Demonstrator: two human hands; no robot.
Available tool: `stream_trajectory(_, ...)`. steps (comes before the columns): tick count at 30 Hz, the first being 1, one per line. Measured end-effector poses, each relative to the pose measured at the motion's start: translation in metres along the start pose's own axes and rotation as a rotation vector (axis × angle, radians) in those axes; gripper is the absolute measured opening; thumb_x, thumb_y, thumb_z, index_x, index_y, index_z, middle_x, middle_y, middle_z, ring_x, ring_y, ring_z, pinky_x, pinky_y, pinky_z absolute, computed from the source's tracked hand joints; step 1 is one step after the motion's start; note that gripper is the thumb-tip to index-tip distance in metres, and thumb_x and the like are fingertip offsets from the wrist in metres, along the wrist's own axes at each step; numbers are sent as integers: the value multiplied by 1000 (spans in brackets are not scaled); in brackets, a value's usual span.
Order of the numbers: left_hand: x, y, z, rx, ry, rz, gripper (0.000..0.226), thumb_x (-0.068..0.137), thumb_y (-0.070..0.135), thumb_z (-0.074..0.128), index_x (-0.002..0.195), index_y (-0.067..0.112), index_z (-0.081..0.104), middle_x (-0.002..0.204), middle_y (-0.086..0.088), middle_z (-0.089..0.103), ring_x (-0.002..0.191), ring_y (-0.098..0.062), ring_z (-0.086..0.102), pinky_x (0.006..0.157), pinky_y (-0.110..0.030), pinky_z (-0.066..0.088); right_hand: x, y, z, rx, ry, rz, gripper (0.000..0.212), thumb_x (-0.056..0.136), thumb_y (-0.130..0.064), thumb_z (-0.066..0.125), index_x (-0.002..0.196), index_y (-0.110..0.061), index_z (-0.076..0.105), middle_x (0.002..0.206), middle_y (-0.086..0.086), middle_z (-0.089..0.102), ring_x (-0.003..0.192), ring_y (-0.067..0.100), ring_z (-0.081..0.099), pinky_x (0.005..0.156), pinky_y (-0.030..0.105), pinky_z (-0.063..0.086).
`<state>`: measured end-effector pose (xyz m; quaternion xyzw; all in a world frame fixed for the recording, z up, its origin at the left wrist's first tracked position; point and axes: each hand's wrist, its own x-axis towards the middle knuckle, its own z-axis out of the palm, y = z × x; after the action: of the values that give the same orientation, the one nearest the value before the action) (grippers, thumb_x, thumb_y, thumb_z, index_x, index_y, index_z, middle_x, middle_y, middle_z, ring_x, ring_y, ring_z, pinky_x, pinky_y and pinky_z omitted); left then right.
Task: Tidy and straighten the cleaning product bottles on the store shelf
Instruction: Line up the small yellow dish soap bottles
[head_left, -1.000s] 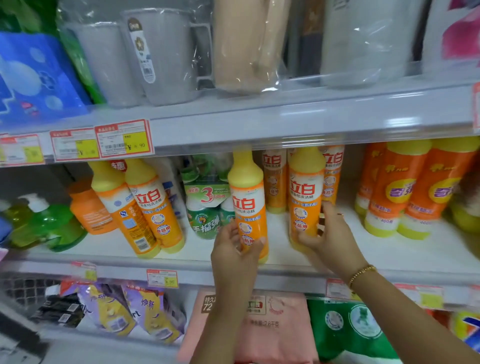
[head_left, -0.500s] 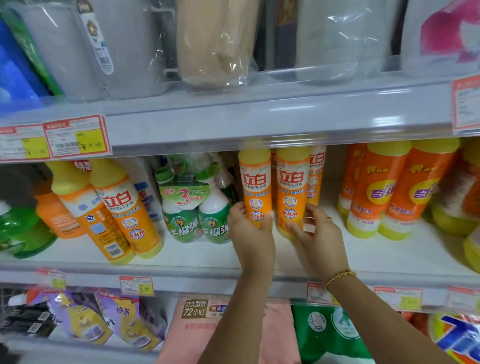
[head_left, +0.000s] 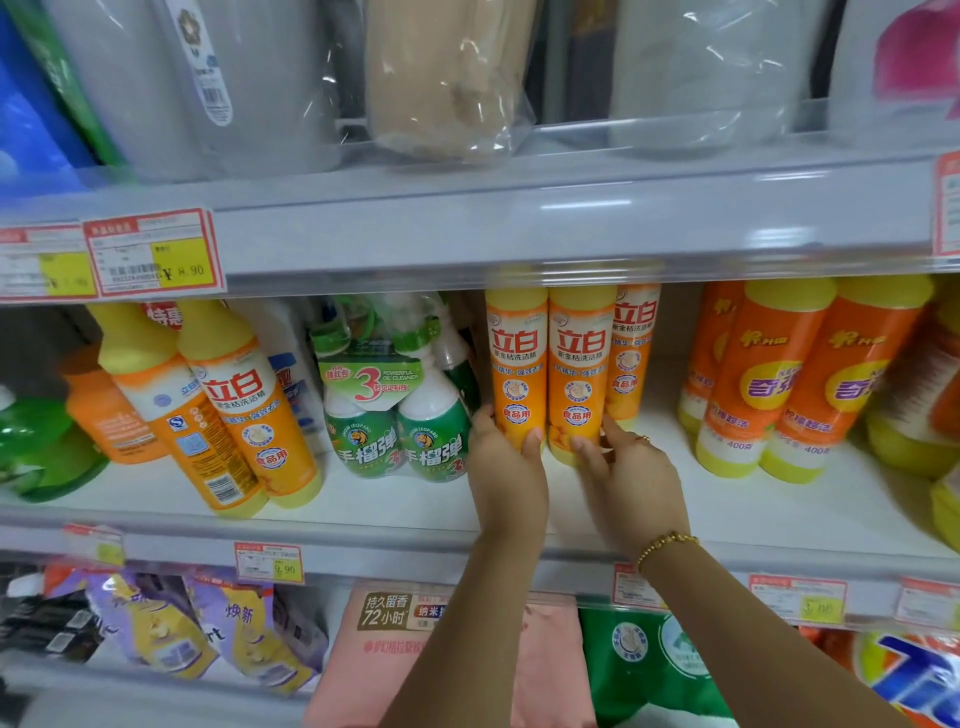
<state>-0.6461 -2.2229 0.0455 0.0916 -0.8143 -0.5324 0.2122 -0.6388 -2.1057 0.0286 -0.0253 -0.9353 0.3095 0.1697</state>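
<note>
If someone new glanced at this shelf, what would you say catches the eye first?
Mid-shelf, the left hand grips one upright orange bottle and the right hand grips a second bottle, the two standing side by side. Further left, two leaning bottles tilt beside a green spray pack.

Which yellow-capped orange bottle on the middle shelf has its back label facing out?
The leftmost leaning bottle: its barcode and fine print face the aisle, while the others show their front logos.

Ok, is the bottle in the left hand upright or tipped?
Upright: the orange dish-soap bottle in the left hand stands vertical, parallel to its twin held by the right hand. Base hidden.
</note>
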Motion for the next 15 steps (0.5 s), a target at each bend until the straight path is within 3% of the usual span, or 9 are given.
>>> stream_trajectory(9,2,3,1,19,5,-27,48,85,15,70,126,8,48,121,-11,63,109,-28,61,92,-43,50,2,0,1,-50,-55,8,46,97,-50,31,133,-24,43,109,4,63,94,21,58,80,31,48)
stream_trajectory(15,-3,16,-7,36,-41,-47,44,88,20,68,125,7,48,123,-12,63,112,-29,61,92,-36,49,3,3,1,1,-46,9,43,95,-51,37,125,-23,51,99,5,65,87,22,57,74,31,47)
